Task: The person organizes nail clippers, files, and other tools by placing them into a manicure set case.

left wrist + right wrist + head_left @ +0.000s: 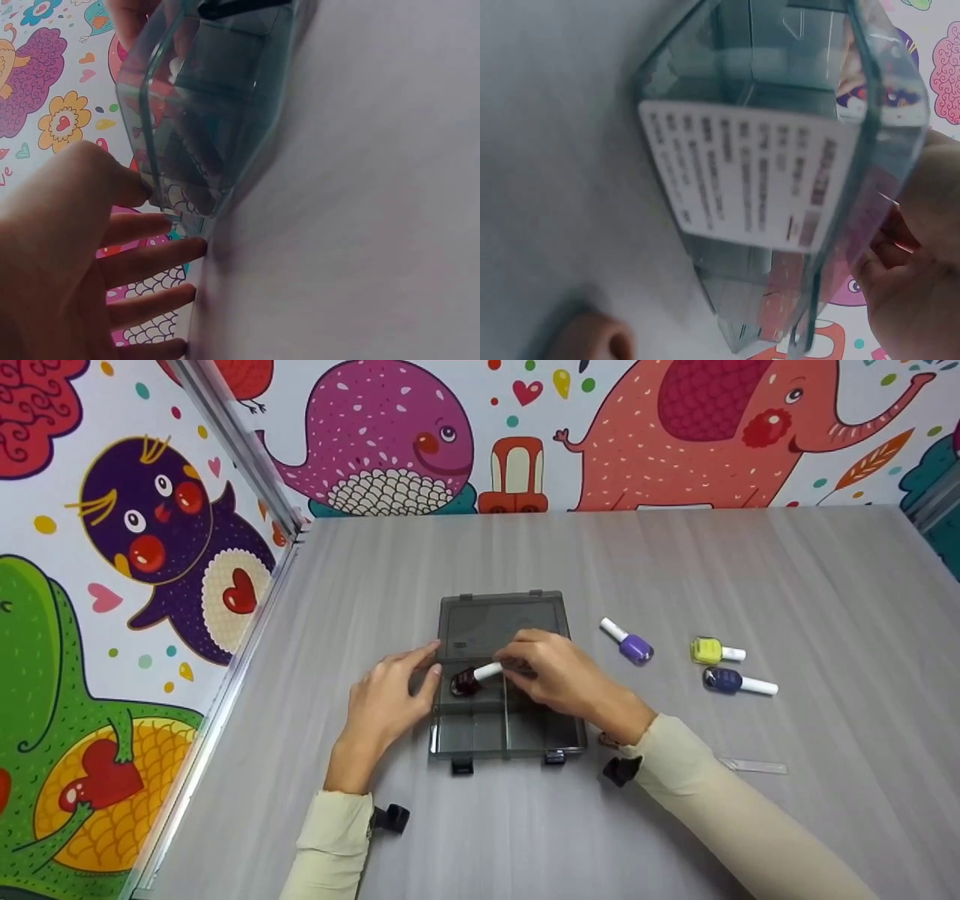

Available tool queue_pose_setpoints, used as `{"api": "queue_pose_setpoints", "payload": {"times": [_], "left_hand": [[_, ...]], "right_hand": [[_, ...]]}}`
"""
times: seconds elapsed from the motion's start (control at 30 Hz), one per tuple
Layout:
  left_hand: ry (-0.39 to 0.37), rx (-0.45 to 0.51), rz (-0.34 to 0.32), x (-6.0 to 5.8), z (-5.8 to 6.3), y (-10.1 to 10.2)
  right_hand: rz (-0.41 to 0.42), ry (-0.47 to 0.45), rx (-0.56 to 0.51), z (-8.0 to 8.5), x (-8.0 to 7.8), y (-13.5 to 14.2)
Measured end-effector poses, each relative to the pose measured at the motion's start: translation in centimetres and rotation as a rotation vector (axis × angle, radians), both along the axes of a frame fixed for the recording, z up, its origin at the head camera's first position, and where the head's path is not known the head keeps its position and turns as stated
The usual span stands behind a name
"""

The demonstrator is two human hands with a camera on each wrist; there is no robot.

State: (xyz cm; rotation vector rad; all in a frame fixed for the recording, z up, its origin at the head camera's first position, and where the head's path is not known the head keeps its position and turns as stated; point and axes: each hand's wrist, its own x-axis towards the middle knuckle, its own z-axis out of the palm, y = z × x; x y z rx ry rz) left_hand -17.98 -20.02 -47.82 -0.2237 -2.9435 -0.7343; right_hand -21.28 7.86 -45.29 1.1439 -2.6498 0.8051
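A smoky see-through compartment box (469,735) lies on the table between the hands, its two black latches facing the person. My right hand (555,671) pinches the white cap of a dark red nail polish bottle (465,682), which is tilted over the box's left middle compartment. Whether the bottle touches the compartment floor cannot be told. At the box's left side, my left hand (386,694) rests its thumb and fingertips against the edge. Those fingers (150,304) look straight and spread in the left wrist view. A printed white label (750,176) covers part of the box's side wall.
To the right of the box lie a purple nail polish bottle (636,649), a yellow one (706,650) and a dark blue one (724,680), all white-capped. A thin clear strip (754,766) lies nearer the right forearm. Cartoon-printed walls (390,435) border the table's back and left.
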Motion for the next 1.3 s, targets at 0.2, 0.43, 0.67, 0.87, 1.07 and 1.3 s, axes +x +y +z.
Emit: {"api": "queue_pose_setpoints", "payload": {"times": [0.2,0.43,0.67,0.87,1.07,1.3], "left_hand": [[0.001,0.004,0.0,0.0,0.0,0.0],[-0.009,-0.003,0.014,0.0,0.0,0.0],[-0.019,-0.007,0.025,0.1,0.1,-0.1],[-0.027,-0.001,0.019,0.1,0.1,0.0],[-0.017,0.01,0.009,0.1,0.0,0.0],[-0.011,0.026,-0.008,0.1,0.1,0.0]], "right_hand": [[0.011,-0.018,-0.003,0.2,0.1,-0.3],[0.036,-0.042,0.032,-0.1,0.1,-0.4],[0.03,-0.028,-0.001,0.1,-0.3,0.3],[0.007,-0.036,-0.022,1.2,-0.6,1.8],[-0.038,-0.027,-0.046,2.4,-0.8,4.2],[-0.11,-0.044,-0.07,3.1,-1.6,7.5]]}}
